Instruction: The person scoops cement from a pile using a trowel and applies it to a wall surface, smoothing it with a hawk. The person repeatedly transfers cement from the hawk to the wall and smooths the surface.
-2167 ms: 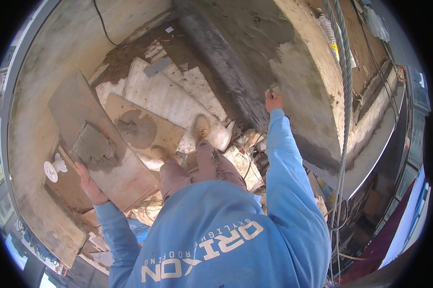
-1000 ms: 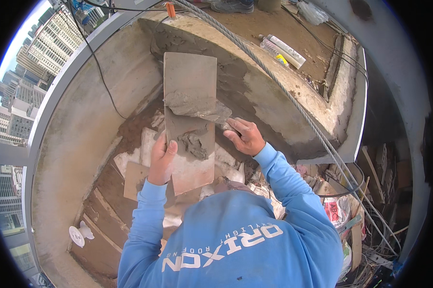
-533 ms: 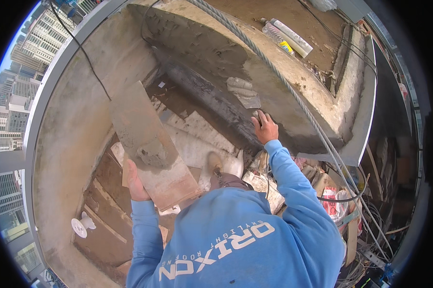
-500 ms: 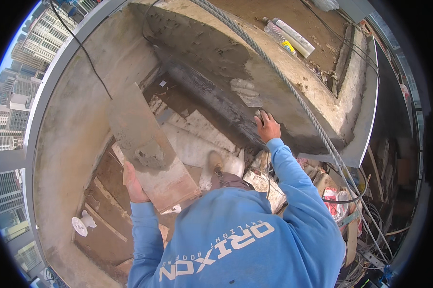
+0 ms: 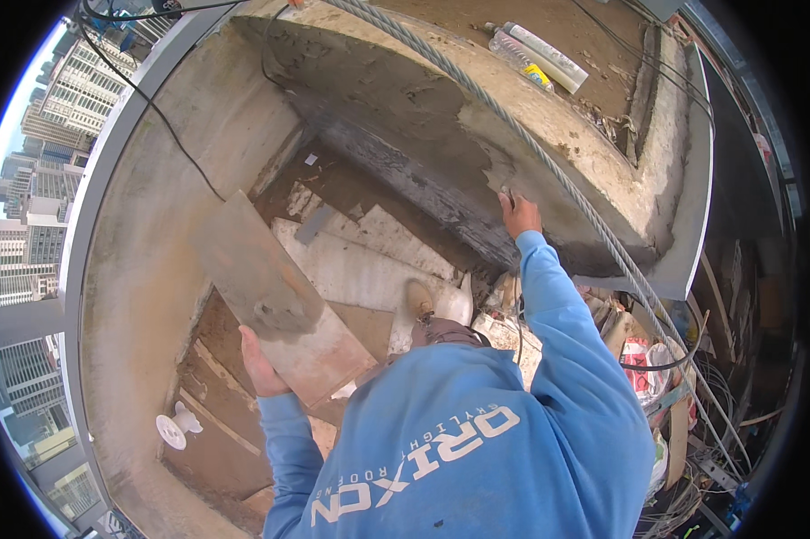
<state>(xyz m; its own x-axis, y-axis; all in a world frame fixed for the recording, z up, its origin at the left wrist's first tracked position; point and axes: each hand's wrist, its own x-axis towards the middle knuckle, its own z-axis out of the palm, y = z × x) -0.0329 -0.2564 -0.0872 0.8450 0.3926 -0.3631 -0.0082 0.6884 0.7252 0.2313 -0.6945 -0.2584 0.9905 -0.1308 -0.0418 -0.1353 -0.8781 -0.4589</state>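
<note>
My left hand (image 5: 261, 361) grips the near left edge of a long flat board (image 5: 328, 355), its fingers out of sight underneath. Wet grey mortar (image 5: 288, 310) is smeared over the board's middle and far part. My right hand (image 5: 522, 214) is closed round the handle of a trowel (image 5: 505, 191), held against the inner face of the right-hand concrete wall (image 5: 593, 216). Its blade is hardly visible against the grey. Fresh darker mortar (image 5: 405, 99) coats much of that wall's far stretch.
A twisted steel cable (image 5: 513, 126) runs slantwise above the wall. Plastic tubes (image 5: 544, 58) lie beyond it. Below are dirty sheets (image 5: 369, 260), my boot (image 5: 420, 298) and a white plastic spool (image 5: 178, 426). Bags (image 5: 638, 364) and tangled wires lie at right.
The pale lump of mortar on the right-hand wall has been spread out. My right hand has moved slightly up and along the wall with the trowel; the left still holds the board.
</note>
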